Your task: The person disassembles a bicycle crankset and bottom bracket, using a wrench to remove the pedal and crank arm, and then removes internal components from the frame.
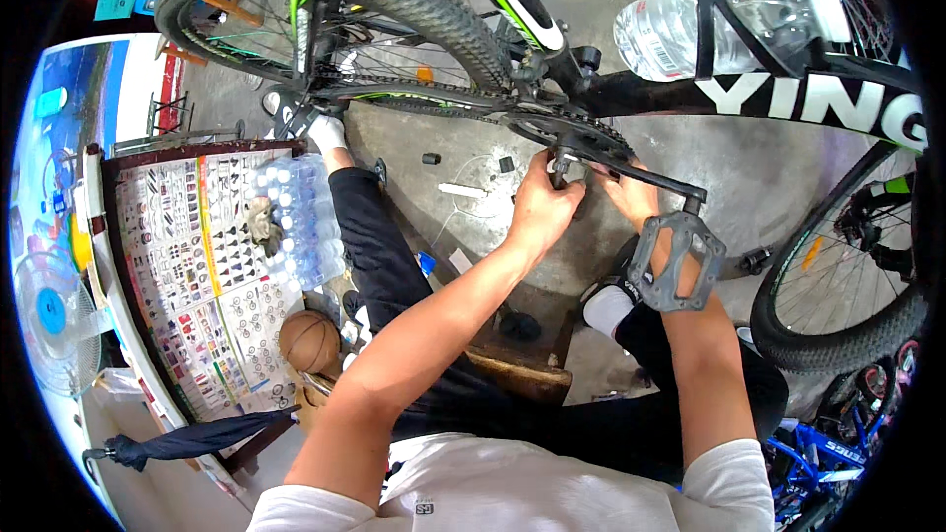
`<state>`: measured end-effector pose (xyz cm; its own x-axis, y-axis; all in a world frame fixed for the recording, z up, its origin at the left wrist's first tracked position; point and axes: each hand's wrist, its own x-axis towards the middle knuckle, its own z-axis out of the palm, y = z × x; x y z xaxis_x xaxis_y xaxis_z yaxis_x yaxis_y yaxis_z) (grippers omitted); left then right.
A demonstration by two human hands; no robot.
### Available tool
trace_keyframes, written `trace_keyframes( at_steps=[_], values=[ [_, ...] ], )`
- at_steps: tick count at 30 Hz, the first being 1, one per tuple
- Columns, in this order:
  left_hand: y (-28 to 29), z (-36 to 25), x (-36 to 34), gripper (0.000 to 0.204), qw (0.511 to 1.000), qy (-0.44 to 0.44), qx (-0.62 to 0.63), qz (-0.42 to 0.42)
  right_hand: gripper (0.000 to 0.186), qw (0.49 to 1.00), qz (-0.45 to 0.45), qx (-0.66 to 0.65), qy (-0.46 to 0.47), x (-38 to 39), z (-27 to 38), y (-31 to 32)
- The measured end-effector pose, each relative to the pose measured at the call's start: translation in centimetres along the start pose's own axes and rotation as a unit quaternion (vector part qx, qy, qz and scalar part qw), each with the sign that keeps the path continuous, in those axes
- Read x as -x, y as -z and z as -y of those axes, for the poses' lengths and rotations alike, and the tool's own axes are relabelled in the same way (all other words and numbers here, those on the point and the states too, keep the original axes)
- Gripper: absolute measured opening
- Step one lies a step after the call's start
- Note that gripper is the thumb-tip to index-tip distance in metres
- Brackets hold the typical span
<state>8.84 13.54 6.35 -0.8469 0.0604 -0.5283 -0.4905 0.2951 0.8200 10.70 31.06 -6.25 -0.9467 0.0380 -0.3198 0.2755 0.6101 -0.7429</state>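
A black and green mountain bike (631, 99) stands in front of me with its crank and chain toward me. My left hand (545, 205) is closed around a short dark metal cylinder (560, 171) at the middle of the crankset. Close by on the right, my right hand (631, 195) has its fingers bent inward under the chainring (601, 134); what they hold is hidden. The crank arm (655, 177) passes over that hand. At its end a black flat pedal (678, 261) hangs above my right forearm.
A large clear bottle (729, 25) sits on the frame. Wrapped water bottles (296, 222), a basketball (309, 341) and a folded umbrella (207, 436) are at left, beside a poster-covered table (177, 266). A wooden stool (522, 369) is under me. Small parts lie on the concrete floor (394, 138).
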Motion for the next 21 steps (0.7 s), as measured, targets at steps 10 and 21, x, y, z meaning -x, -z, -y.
trace_keyframes(
  at_steps=[10,21],
  values=[
    [2.1,3.4,1.2,0.064,0.998,-0.042,-0.054,0.012,0.029,0.970,0.091,0.218,-0.064,9.0,-1.9,14.7],
    [7.9,-4.2,13.0,0.025,0.986,-0.102,0.053,0.123,0.022,0.959,-0.226,0.153,-0.076,23.9,19.9,23.2]
  ],
)
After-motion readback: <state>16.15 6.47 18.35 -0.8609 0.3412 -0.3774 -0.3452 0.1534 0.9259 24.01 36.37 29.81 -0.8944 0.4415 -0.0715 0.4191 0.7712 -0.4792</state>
